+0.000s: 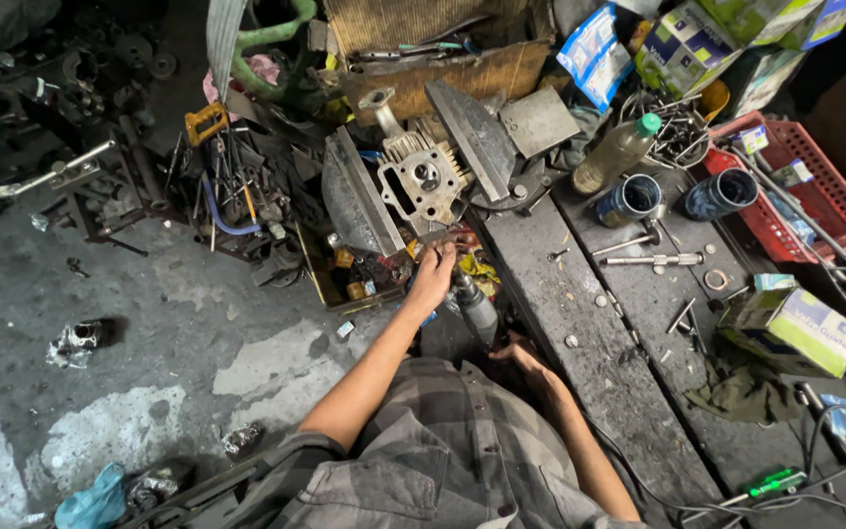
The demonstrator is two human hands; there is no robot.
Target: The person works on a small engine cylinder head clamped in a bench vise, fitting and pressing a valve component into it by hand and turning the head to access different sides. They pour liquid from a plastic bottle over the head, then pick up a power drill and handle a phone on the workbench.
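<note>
Centrally, frame mid: L hand (433,277) closed on front of grey power tool (475,309); R hand (524,360) grips its rear, by bench (580,323) edge. Prob. heavy, rigid, greasy; hold body w/ both hands.

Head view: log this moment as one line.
left hand: at power tool's front end | right hand: grips power tool | cylinder head: clamped in vise
</note>
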